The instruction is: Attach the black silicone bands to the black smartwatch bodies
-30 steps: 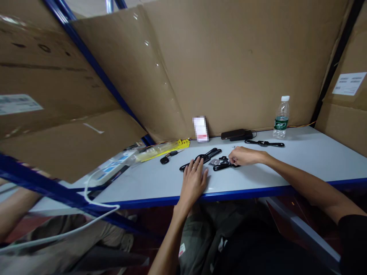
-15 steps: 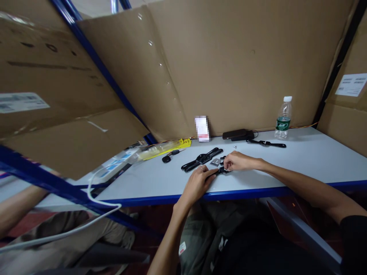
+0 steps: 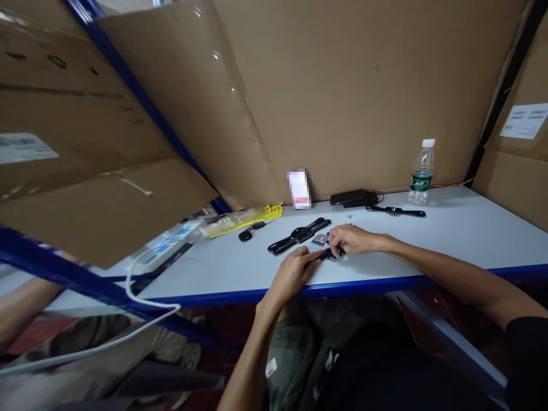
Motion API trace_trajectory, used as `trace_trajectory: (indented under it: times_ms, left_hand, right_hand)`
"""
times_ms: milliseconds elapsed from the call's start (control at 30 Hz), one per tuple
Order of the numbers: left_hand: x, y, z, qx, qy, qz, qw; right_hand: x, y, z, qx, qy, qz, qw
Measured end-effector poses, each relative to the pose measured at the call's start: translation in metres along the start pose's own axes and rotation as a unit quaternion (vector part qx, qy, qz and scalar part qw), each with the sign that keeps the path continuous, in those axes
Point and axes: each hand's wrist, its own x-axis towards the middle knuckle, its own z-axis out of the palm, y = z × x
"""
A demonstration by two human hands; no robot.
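In the head view my left hand (image 3: 295, 265), with a ring on one finger, is closed around one handle of a black spokeshave (image 3: 327, 253) near the table's front edge. The fingers of my right hand (image 3: 349, 238) are pinched together at the middle of that tool; what they hold there is hidden. Just behind lies a small grey metal plate (image 3: 319, 240), like a blade. More black spokeshaves (image 3: 299, 235) lie side by side to the left. Another single spokeshave (image 3: 396, 212) rests at the back right. Tiny metal screws (image 3: 349, 216) lie behind my right hand.
A black screwdriver-like tool (image 3: 258, 225), yellow-edged plastic packs (image 3: 248, 220) and a white power strip (image 3: 173, 245) lie on the left. At the back stand a blurred white card (image 3: 299, 188), a dark power bank-like object (image 3: 353, 197) and a bottle (image 3: 421, 174). Another person's arm (image 3: 32, 302) shows far left.
My right hand has shifted slightly left and its fingers have turned over the spokeshave's middle. My left hand keeps its hold. The camera view has moved a little.
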Motion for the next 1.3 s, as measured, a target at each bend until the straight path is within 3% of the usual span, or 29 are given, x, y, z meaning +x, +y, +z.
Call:
trace_trajectory:
  times_ms: [100, 200, 300, 633, 767, 967, 1300]
  left_hand:
    - [0.000, 0.000, 0.000, 0.005, 0.002, -0.004, 1.000]
    - [0.000, 0.002, -0.001, 0.012, 0.001, -0.013, 1.000]
    - [0.000, 0.003, -0.001, 0.020, 0.003, -0.013, 1.000]
    - [0.000, 0.002, 0.000, 0.035, 0.016, -0.014, 0.999]
    - [-0.001, 0.002, 0.000, 0.032, 0.011, -0.019, 0.999]
    - [0.000, 0.004, -0.001, 0.026, 0.010, -0.023, 0.999]
    - [-0.001, 0.005, -0.002, 0.024, 0.012, -0.019, 0.999]
  right_hand:
    - [0.000, -0.009, 0.000, 0.003, 0.011, 0.007, 1.000]
    - [0.000, -0.019, 0.002, -0.044, 0.067, 0.103, 0.991]
    - [0.000, -0.023, 0.004, -0.097, 0.067, 0.167, 0.979]
    - [0.000, -0.012, 0.006, -0.019, 0.034, 0.078, 0.996]
    - [-0.001, -0.012, 0.006, -0.054, 0.041, 0.078, 0.995]
    - [-0.002, -0.017, 0.003, -0.129, 0.058, 0.184, 0.973]
    - [-0.001, -0.016, 0.006, -0.077, 0.049, 0.143, 0.985]
